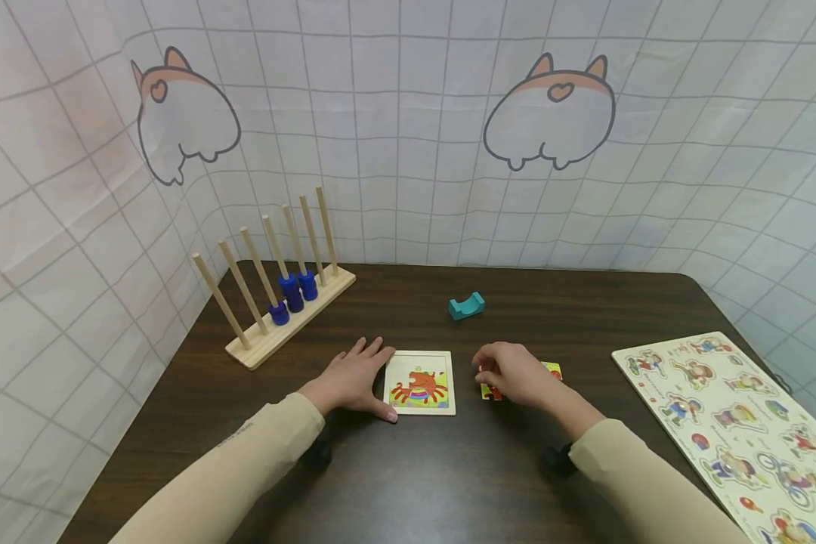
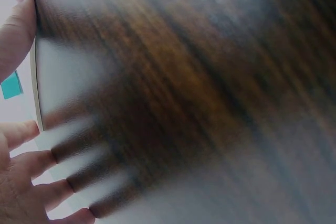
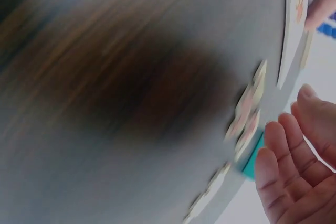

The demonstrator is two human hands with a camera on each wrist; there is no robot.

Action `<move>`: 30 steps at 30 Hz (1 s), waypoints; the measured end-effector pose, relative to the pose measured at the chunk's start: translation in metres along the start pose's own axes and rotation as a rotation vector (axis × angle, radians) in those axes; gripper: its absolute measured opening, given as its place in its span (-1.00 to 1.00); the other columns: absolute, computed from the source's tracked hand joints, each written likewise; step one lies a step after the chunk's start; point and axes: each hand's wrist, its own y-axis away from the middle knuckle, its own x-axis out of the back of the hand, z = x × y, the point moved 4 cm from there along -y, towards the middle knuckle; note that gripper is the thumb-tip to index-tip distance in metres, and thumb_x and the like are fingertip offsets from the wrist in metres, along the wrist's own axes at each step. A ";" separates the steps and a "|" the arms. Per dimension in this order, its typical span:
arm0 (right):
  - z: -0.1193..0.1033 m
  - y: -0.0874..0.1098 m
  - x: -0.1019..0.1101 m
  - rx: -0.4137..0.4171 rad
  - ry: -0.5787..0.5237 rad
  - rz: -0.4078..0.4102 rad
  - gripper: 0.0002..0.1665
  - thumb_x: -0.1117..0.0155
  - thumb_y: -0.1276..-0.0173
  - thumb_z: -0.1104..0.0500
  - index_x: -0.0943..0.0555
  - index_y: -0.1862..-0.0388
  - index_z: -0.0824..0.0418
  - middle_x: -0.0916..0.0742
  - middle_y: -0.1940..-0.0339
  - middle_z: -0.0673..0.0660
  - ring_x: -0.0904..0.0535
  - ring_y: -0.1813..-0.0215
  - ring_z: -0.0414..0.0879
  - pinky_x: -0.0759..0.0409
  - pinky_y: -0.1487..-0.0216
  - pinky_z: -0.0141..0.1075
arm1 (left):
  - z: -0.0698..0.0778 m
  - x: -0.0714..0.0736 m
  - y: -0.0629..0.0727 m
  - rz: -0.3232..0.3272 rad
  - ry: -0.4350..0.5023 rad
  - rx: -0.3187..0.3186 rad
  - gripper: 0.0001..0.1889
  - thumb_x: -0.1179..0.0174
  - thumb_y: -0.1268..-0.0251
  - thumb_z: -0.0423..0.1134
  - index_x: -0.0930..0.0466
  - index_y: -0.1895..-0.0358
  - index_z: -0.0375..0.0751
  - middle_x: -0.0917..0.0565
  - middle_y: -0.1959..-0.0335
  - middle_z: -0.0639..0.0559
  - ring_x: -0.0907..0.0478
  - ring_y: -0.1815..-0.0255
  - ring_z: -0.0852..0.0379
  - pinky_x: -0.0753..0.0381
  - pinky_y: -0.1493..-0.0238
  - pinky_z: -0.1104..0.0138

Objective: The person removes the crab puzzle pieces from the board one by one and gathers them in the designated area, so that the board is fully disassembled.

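A small square jigsaw puzzle board [image 1: 418,353] with a pale rim lies flat at mid-table. Pieces in it form part of a red crab picture [image 1: 421,390]; its upper left is bare wood. My left hand [image 1: 353,378] is spread beside it, with thumb and index finger along its left edge. To the right, my right hand [image 1: 517,374] hovers over several loose puzzle pieces [image 1: 491,392], partly covering them in the head view. In the right wrist view its fingers are loosely bent with nothing between them, and the loose pieces [image 3: 242,114] lie on the table beyond.
Behind the board sits a teal curved block [image 1: 467,306]. A wooden peg stand [image 1: 292,325] with blue beads [image 1: 290,293] is at the back left. On the right lies a large picture board [image 1: 710,393]. A patterned curtain [image 1: 421,151] borders the table's far side.
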 end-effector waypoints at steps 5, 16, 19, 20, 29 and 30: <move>-0.026 -0.014 -0.015 0.065 0.049 -0.022 -0.71 -0.45 -0.34 0.24 -0.71 -0.01 0.31 -0.74 0.13 0.15 -0.61 0.15 -0.07 -0.67 0.03 -0.12 | 0.000 0.000 0.000 -0.001 0.007 0.000 0.21 -0.54 0.09 0.31 -0.15 -0.62 -0.13 -0.09 -0.67 -0.25 0.05 -0.68 -0.37 -0.11 -0.53 -0.31; -0.056 -0.040 -0.040 0.055 0.105 -0.088 -0.61 -0.49 -0.32 0.16 -0.70 -0.09 0.27 -0.69 0.06 0.19 -0.61 0.05 0.03 -0.65 -0.08 -0.06 | 0.001 0.000 0.001 0.000 0.013 -0.006 0.20 -0.54 0.07 0.30 -0.15 -0.62 -0.13 -0.08 -0.67 -0.25 0.05 -0.67 -0.38 -0.11 -0.53 -0.31; -0.059 -0.043 -0.044 0.040 0.100 -0.107 -0.60 -0.49 -0.33 0.15 -0.69 -0.10 0.26 -0.69 0.05 0.19 -0.60 0.07 0.01 -0.66 -0.08 -0.05 | 0.001 0.001 0.002 0.002 0.013 -0.010 0.19 -0.54 0.06 0.30 -0.16 -0.62 -0.13 -0.09 -0.67 -0.25 0.05 -0.67 -0.38 -0.11 -0.53 -0.31; -0.059 -0.043 -0.045 0.038 0.102 -0.109 -0.60 -0.49 -0.33 0.14 -0.69 -0.09 0.26 -0.69 0.05 0.19 -0.60 0.08 0.00 -0.66 -0.07 -0.05 | 0.001 0.001 0.002 0.002 0.012 -0.011 0.19 -0.54 0.06 0.30 -0.15 -0.62 -0.13 -0.08 -0.67 -0.24 0.05 -0.67 -0.38 -0.11 -0.53 -0.31; -0.061 -0.044 -0.045 0.029 0.087 -0.104 -0.61 -0.49 -0.32 0.15 -0.68 -0.06 0.29 -0.68 0.06 0.19 -0.58 0.11 -0.02 -0.67 -0.08 -0.07 | 0.001 0.004 0.004 -0.001 0.019 -0.010 0.18 -0.54 0.05 0.28 -0.16 -0.61 -0.16 -0.09 -0.67 -0.26 0.04 -0.67 -0.39 -0.10 -0.53 -0.32; -0.061 -0.044 -0.045 0.028 0.083 -0.103 -0.62 -0.49 -0.32 0.16 -0.67 -0.06 0.29 -0.68 0.07 0.19 -0.58 0.12 -0.02 -0.67 -0.08 -0.06 | 0.001 0.004 0.005 -0.002 0.019 -0.011 0.18 -0.54 0.05 0.28 -0.16 -0.61 -0.16 -0.09 -0.67 -0.26 0.05 -0.67 -0.39 -0.10 -0.53 -0.32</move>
